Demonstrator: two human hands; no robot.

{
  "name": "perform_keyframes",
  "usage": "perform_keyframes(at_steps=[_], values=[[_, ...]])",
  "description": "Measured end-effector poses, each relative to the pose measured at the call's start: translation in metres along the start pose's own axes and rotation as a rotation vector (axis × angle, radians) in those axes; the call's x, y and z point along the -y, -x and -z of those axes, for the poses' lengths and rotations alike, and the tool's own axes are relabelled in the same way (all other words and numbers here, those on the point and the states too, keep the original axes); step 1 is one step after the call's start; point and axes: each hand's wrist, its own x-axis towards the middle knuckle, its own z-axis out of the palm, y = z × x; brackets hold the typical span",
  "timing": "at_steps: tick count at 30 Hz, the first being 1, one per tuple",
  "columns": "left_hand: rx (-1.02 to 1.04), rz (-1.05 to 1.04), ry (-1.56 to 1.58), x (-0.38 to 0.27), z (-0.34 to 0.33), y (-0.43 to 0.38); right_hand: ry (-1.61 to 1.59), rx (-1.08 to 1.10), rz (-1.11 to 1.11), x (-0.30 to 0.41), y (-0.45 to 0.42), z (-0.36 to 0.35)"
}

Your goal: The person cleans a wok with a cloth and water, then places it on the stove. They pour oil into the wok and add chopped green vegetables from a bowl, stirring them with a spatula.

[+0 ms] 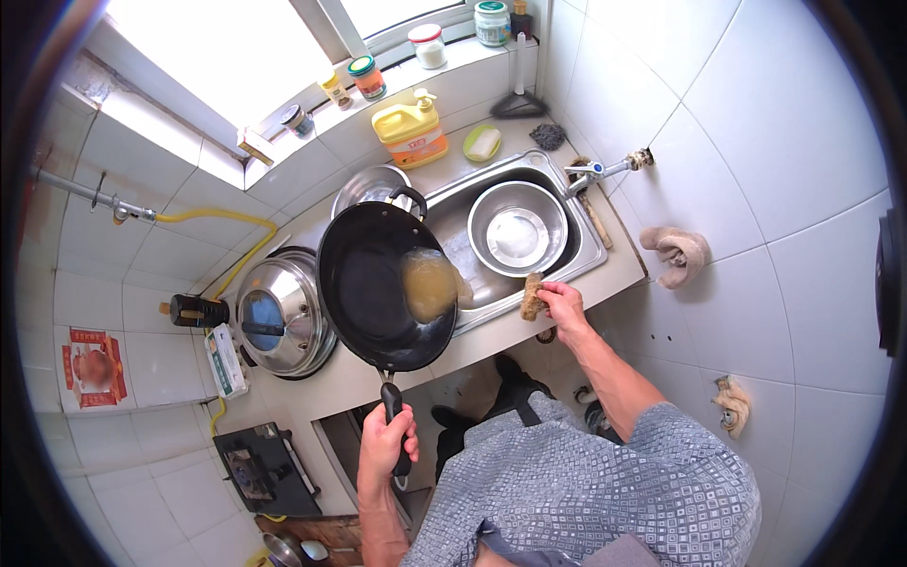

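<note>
My left hand (386,443) grips the black handle of a black wok (361,290), which is tilted towards the stainless steel sink (446,227). Brownish, cloudy water (429,287) lies at the wok's right side and reaches its rim. A small loop handle stands at the wok's far edge. In my right hand (563,305) is a short brown scrubbing brush or fibre scrubber (532,298), held over the sink's front edge. A steel basin (519,228) sits in the sink, just beyond my right hand. Another metal bowl (365,188) is partly hidden behind the wok.
Lidded steel cookware (276,315) stands left of the wok, near a gas stove (266,471). Behind the sink are a yellow detergent jug (411,131), a soap dish (482,143) and a steel-wool scourer (548,136). The faucet (595,170) juts from the right wall.
</note>
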Motion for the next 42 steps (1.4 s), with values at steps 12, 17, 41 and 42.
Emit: perform_keyframes(at_steps=[12, 17, 41, 42], values=[[-0.026, -0.039, -0.156, -0.008, -0.009, -0.015, 0.034, -0.333, 0.345, 0.035, -0.040, 0.126], [-0.023, -0.053, -0.191, -0.012, -0.013, -0.017, 0.590, -0.635, 0.544, 0.066, -0.072, 0.143], [-0.028, -0.120, -0.583, -0.034, -0.022, -0.041, -0.546, -1.074, -0.181, -0.180, 0.235, 0.302], [-0.011, -0.132, -0.591, -0.032, -0.018, -0.041, -0.654, -1.106, -0.101, -0.185, 0.245, 0.317]])
